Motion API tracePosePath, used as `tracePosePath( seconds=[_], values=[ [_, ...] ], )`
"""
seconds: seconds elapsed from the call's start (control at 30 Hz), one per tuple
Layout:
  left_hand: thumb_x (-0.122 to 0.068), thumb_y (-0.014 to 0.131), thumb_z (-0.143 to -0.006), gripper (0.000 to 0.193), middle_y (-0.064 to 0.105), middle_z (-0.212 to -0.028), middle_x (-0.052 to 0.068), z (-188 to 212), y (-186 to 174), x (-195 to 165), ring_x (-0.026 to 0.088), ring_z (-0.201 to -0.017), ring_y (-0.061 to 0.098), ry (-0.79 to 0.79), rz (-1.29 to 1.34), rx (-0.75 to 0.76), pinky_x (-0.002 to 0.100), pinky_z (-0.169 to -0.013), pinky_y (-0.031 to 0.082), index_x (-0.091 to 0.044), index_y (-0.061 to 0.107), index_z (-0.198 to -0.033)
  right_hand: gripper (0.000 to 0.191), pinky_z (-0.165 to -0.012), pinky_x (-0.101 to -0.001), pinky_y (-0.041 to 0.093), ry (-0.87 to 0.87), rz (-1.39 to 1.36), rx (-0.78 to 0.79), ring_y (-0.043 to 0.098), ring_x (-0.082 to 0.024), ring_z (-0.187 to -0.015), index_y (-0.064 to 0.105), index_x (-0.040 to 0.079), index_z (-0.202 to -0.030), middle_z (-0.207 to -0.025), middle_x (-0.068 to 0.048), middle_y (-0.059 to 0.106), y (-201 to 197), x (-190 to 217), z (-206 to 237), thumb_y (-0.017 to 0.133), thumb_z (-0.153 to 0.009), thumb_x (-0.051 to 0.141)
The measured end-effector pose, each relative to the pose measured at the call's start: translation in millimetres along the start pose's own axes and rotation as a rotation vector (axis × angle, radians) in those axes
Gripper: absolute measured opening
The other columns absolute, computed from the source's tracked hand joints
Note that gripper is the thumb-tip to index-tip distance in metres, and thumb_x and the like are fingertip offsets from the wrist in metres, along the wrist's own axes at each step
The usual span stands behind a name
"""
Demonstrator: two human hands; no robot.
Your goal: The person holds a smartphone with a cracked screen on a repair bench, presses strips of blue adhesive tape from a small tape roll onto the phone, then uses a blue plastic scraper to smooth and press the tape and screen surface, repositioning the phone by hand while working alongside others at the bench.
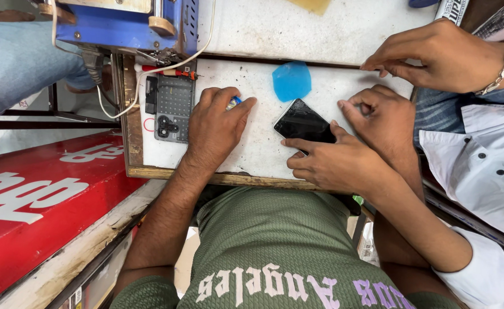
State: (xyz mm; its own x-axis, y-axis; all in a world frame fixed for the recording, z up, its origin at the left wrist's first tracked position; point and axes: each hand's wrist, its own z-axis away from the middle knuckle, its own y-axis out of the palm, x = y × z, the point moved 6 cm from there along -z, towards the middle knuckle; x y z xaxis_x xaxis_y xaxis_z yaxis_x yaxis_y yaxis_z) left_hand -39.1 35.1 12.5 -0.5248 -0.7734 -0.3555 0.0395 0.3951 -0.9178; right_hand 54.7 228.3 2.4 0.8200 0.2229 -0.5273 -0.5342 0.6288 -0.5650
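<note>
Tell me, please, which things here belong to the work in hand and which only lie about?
In use: dark phone, touched by the right hand and another person's hand; small blue-and-yellow thing under the left hand.
Lying about: blue pick; grey phone shell; red-handled screwdriver; blue machine.

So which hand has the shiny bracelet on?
The other person's hand at the top right, by the white table. The other three wrists are bare.
</note>
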Motion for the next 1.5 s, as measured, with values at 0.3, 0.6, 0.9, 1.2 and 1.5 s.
tracePosePath(
  seconds=[0.3,0.6,0.9,1.2,1.5],
  values=[
    [-0.019,0.081,-0.09,0.025,0.065,-0.119,0.005,-10,4,-3,0.026,-0.111,0.057,-0.031,-0.002,-0.017,0.036,-0.085,0.056,-0.019,0.08,-0.115,0.09,-0.09,-0.0303,0.053,0.096,0.775,-0.005,0.05,-0.024,-0.104,0.039,0.001,-0.155,-0.112,-0.013,0.047,11,6,-2,0.076,-0.089,0.049],
    [-0.019,0.079,-0.091,0.027,0.065,-0.121,0.007,-6,12,-7,0.028,-0.115,0.058,0.01,0.021,-0.015,0.038,-0.092,0.056,-0.017,0.079,-0.118,0.093,-0.084,-0.0291,0.053,0.09,0.468,-0.027,0.048,-0.025,-0.102,0.038,-0.001,-0.155,-0.111,-0.014,0.044,3,1,-1,0.076,-0.087,0.048],
    [-0.013,0.08,-0.089,0.031,0.065,-0.12,0.013,-2,2,-1,0.028,-0.112,0.059,-0.003,-0.009,-0.01,0.037,-0.089,0.057,-0.006,0.076,-0.118,0.088,-0.088,-0.0289,0.054,0.103,1.429,0.022,0.05,-0.023,-0.106,0.038,0.004,-0.155,-0.117,-0.012,0.048,12,10,1,0.069,-0.091,0.054],
    [-0.009,0.081,-0.083,0.032,0.063,-0.115,0.01,6,-19,11,0.03,-0.109,0.059,-0.118,0.034,-0.016,0.04,-0.087,0.056,-0.007,0.076,-0.115,0.084,-0.081,-0.0322,0.052,0.113,1.615,0.108,0.049,-0.022,-0.104,0.039,0.0,-0.153,-0.116,-0.012,0.046,34,26,-7,0.067,-0.097,0.055],
    [-0.018,0.077,-0.093,0.028,0.07,-0.107,0.013,-7,20,-1,0.029,-0.098,0.069,-0.268,0.671,0.229,0.037,-0.088,0.056,-0.012,0.075,-0.12,0.095,-0.082,-0.0345,0.049,0.079,0.205,-0.032,0.048,-0.027,-0.098,0.038,-0.004,-0.152,-0.106,-0.015,0.045,-3,-7,5,0.072,-0.085,0.054]
  ],
)
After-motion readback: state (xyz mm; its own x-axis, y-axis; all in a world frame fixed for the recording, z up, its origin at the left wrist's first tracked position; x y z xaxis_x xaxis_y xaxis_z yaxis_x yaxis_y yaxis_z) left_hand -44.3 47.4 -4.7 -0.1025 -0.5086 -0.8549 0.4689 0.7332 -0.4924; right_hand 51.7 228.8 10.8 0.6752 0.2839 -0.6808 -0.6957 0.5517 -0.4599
